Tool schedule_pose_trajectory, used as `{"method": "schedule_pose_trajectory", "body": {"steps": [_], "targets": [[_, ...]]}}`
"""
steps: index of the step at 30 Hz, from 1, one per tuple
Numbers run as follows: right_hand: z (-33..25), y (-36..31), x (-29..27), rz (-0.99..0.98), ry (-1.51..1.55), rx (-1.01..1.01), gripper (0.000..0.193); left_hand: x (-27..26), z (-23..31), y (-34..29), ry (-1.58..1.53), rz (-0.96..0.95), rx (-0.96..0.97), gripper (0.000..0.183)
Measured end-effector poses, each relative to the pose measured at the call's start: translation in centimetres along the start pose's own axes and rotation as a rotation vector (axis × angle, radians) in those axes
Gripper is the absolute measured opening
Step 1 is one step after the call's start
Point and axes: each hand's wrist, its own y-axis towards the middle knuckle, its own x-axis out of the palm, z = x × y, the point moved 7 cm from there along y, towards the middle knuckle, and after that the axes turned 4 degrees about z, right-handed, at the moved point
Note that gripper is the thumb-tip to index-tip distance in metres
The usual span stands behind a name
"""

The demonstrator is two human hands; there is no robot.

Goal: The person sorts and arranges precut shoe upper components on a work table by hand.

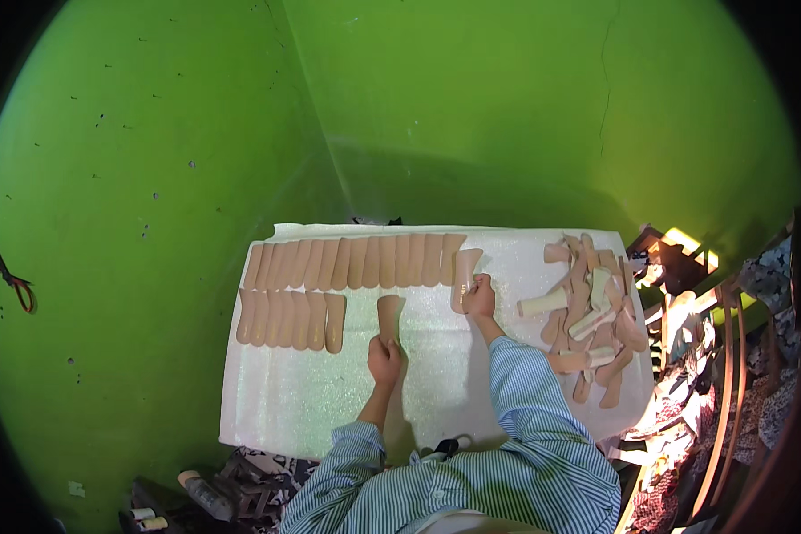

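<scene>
My left hand [384, 360] is closed on the lower end of a beige insole-shaped piece [389, 310], held upright over the middle of the white-covered table [311, 400]. Farther right, my right hand [481, 296] has its fingers curled at the edge of another such beige piece [465, 263], beside the right end of the far row. That far row [356, 262] is made of several overlapping beige pieces. A shorter row [285, 320] lies nearer, on the left. On the right is a loose, jumbled pile [587, 303] of similar pieces, some showing a paler side.
Green walls [472, 107] stand behind and left of the table. Scissors with red-and-black handles [11, 280] hang on the left wall. At lower left are a bottle [205, 494] and thread spools [151, 522]. Curved wooden rails [728, 400] and heaped fabric [676, 436] lie right.
</scene>
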Motion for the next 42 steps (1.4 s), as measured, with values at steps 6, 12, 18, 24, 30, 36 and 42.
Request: {"method": "schedule_pose_trajectory", "body": {"steps": [6, 12, 18, 24, 30, 36, 42], "targets": [[0.1, 4.8, 1.5, -0.009, -0.044, 0.03, 0.018, 0.1, 1.4, 0.3, 0.043, -0.027, -0.019, 0.021], [-0.5, 6.9, 2.6, -0.063, -0.247, 0.163, 0.025, 0.0, 1.5, 0.3, 0.076, -0.016, -0.072, 0.02], [0.8, 7.8, 2.3, 0.029, -0.181, 0.055, 0.021, 2.0, 3.4, 1.4, -0.02, -0.033, -0.027, 0.02], [-1.2, 0.9, 2.4, -0.021, 0.157, -0.198, 0.014, 7.6, 3.5, 3.4, -0.377, -0.161, -0.13, 0.014], [0.2, -4.4, 2.0, -0.383, 0.292, -0.154, 0.012, 12.3, 6.3, 3.6, -0.511, -0.375, -0.092, 0.016], [2.5, 3.1, -0.6, -0.1, 0.107, -0.087, 0.009, 13.0, 6.8, 2.0, -0.334, -0.388, -0.021, 0.015], [2.9, 6.3, -0.9, -0.039, -0.083, -0.015, 0.013, 12.9, 6.9, 1.7, -0.277, -0.389, 0.026, 0.012]]}}
